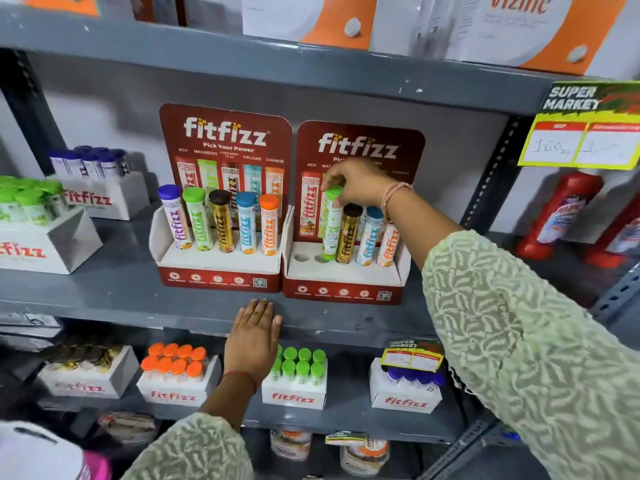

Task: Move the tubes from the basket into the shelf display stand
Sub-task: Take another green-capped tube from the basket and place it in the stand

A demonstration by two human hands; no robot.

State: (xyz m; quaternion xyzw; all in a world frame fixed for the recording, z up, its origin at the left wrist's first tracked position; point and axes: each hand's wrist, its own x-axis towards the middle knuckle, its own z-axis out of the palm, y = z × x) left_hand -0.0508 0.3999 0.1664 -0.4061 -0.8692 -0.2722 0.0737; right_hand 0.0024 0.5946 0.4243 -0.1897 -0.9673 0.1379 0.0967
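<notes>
Two red Fitfizz display stands sit side by side on the grey middle shelf. The left stand (218,271) holds several upright tubes with purple, green, brown, blue and orange caps. My right hand (353,183) grips the cap of a green-capped tube (330,226), whose foot rests in the second hole of the right stand (346,278). Brown (349,237), blue (369,239) and orange tubes stand to its right. The leftmost hole (300,258) is empty. My left hand (254,337) lies flat on the shelf's front edge, holding nothing. The basket is out of view.
White Fitfizz boxes of capped tubes fill the lower shelf (294,379) and the middle shelf's left end (45,233). Red bottles (561,216) stand at the right under a yellow price tag (581,143). Orange and white cartons line the top shelf.
</notes>
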